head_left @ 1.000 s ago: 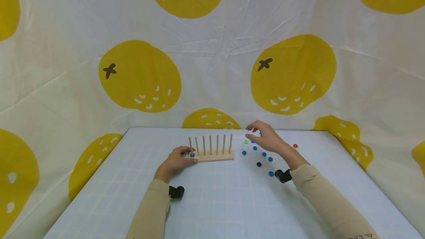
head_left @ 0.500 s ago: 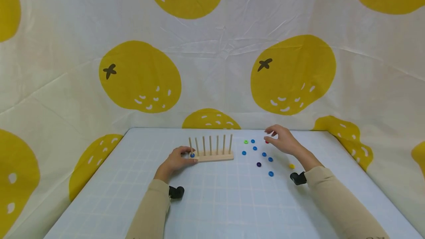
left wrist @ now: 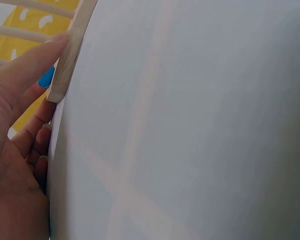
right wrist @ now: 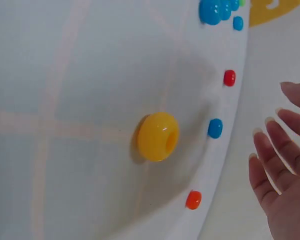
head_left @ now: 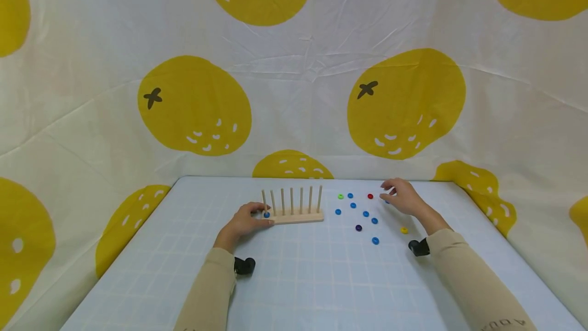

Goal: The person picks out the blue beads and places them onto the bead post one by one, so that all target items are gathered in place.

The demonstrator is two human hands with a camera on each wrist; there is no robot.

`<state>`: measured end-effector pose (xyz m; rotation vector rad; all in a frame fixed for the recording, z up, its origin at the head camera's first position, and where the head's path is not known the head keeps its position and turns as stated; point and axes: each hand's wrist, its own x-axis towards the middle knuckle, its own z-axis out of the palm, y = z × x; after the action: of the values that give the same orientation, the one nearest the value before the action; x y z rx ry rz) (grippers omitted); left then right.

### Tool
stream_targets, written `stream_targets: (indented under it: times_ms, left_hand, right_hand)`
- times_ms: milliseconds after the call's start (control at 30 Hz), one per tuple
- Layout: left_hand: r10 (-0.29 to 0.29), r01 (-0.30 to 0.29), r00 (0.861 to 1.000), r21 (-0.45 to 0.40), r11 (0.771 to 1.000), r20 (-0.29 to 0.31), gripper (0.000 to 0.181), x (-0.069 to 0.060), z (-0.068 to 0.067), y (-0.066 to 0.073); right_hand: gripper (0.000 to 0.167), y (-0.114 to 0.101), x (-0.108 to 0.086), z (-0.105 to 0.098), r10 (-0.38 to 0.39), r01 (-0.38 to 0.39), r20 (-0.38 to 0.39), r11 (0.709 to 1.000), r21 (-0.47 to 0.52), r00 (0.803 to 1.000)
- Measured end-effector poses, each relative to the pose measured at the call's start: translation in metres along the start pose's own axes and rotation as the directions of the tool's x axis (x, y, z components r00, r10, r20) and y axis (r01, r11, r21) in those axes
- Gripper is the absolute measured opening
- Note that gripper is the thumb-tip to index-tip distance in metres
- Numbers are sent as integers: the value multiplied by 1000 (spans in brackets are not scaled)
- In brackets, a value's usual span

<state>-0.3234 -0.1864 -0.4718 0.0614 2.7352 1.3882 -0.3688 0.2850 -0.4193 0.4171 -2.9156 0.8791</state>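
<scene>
My left hand (head_left: 242, 222) grips the left end of a wooden peg rack (head_left: 300, 217), which has several upright pegs. In the left wrist view the thumb lies along the front of the rack base (left wrist: 70, 62). A blue bead (head_left: 266, 215) sits at the foot of the leftmost peg. Over at the right, my right hand (head_left: 404, 199) hovers above the table with fingers spread and nothing held. Partly hidden below its fingertips is a blue bead (head_left: 387, 202). The right wrist view shows that hand (right wrist: 290, 197) apart from the beads.
Several blue beads (head_left: 365, 214) lie scattered right of the rack. Among them are a green bead (head_left: 340, 196), a dark purple bead (head_left: 359, 228), a red bead (head_left: 370, 196) and a yellow bead (head_left: 404, 230). An orange bead (right wrist: 193, 200) shows in the right wrist view.
My right hand has moved rightward from beside the rack, past the red bead. The yellow and red beads have come into sight, while the orange one is now hidden in the head view. The left hand stays put.
</scene>
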Motion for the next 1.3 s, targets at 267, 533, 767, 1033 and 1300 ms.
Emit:
stream_targets:
  times_ms: [267,533,767,1033,1300]
  left_hand:
    - [-2,2,1000,0,1000,0,46,-1,1,0]
    - [-5,5,1000,-3,1000,-1,46,2,2,-4]
    - [5,-5,1000,-5,1000,-3,46,3,2,-5]
    - [21,-21,1000,-4,1000,-1,47,4,2,-7]
    - [12,-12,1000,-8,1000,2,48,5,2,-7]
  right_hand:
    - [38,12,-1,3,94,-94,47,996,-4,994]
    - [41,20,-2,2,181,-183,136,983,5,974]
    - [40,25,-1,5,250,-258,181,966,21,951]
    - [36,26,-1,6,250,-258,198,966,15,948]
    - [30,28,0,7,264,-274,203,961,24,943]
